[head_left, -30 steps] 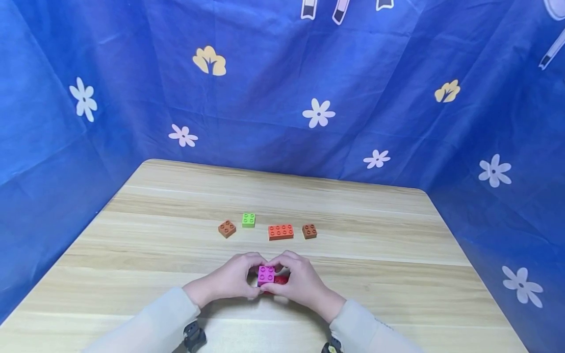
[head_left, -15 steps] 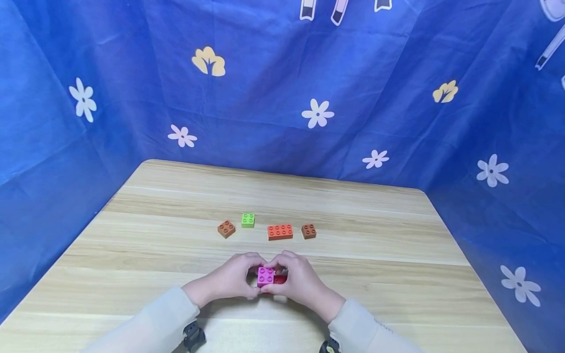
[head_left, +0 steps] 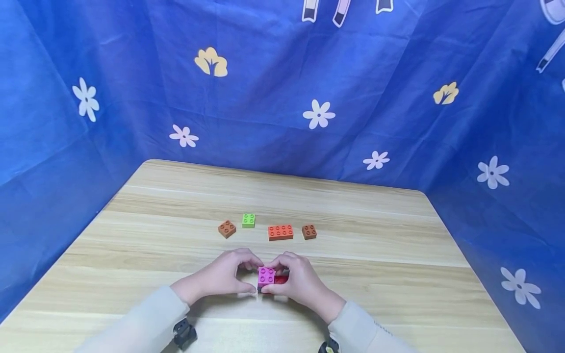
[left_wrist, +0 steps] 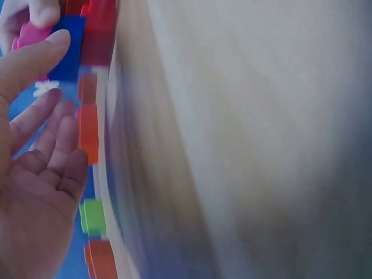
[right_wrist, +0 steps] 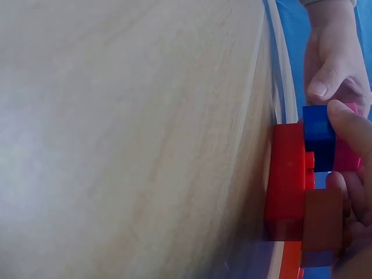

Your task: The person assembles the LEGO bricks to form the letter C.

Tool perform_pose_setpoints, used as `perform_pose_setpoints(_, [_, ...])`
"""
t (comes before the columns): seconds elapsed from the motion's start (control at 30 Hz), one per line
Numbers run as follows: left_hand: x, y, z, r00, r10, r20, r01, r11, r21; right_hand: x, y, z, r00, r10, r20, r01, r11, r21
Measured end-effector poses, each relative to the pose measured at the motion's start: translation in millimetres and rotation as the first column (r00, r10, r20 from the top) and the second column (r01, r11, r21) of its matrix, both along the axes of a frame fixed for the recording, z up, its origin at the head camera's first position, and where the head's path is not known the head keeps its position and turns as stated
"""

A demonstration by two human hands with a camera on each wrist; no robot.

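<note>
A small build stands on the table in front of me. Its base is a long red brick [right_wrist: 285, 180]. A blue brick [right_wrist: 314, 131] is on one end of it, topped by a pink brick [head_left: 266, 276]; a brown brick [right_wrist: 322, 224] sits beside them on the red one. My right hand [head_left: 302, 282] pinches the pink and blue bricks, its thumb across their seam. My left hand [head_left: 222, 274] is just left of the build, thumb and fingers spread apart with nothing between them. In the left wrist view its thumb overlaps the blue brick.
Farther back on the wooden table [head_left: 362, 220] lie a brown brick [head_left: 227, 229], a green brick [head_left: 248, 220], a long orange-red brick [head_left: 280, 233] and another brown brick [head_left: 309, 232]. A blue patterned cloth [head_left: 265, 98] hangs around the back and sides.
My left hand has come off the pink and blue bricks and drawn a little to the left, its thumb and fingers parting. The right hand keeps its hold.
</note>
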State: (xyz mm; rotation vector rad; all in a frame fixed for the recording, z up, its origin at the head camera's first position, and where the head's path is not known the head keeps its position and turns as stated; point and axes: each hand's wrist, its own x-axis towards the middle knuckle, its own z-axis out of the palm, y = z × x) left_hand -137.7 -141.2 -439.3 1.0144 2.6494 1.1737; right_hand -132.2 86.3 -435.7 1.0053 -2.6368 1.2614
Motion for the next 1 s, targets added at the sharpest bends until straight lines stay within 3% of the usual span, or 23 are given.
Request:
perform_pose_setpoints(0.2, [-7.9, -21.5, 1.0, 0.996, 0.083, -0.018, -0.082, 0.996, 0.021, -0.1, 0.2, -0.8, 1.0, -0.014, 0.022, 0.014, 1.0, -0.003])
perform_pose_setpoints(0.37, [-17.5, -36.3, 1.7, 0.977, 0.209, -0.038, -0.208, 0.977, 0.045, 0.2, 0.4, -0.5, 0.998, -0.027, 0.063, 0.027, 1.0, -0.004])
perform_pose_setpoints(0.6, [-33.4, -48.6, -1.2, 0.905, 0.425, -0.021, -0.421, 0.901, 0.106, 0.1, -0.1, -1.2, 0.996, -0.037, 0.086, 0.036, 0.999, 0.011])
perform_pose_setpoints(0.83, [-44.4, -54.3, -3.4, 0.835, 0.55, -0.004, -0.546, 0.83, 0.109, 0.2, -0.6, -2.3, 0.996, -0.045, 0.079, 0.043, 0.999, 0.027])
perform_pose_setpoints(0.9, [-47.2, -55.0, -3.6, 0.822, 0.57, -0.002, -0.567, 0.818, 0.094, 0.2, -0.3, -1.9, 0.996, -0.047, 0.079, 0.045, 0.999, 0.027])
perform_pose_setpoints(1.0, [-50.3, -55.1, -2.3, 0.817, 0.576, 0.016, -0.575, 0.814, 0.076, 0.5, 0.0, -1.4, 0.996, -0.047, 0.079, 0.045, 0.999, 0.024])
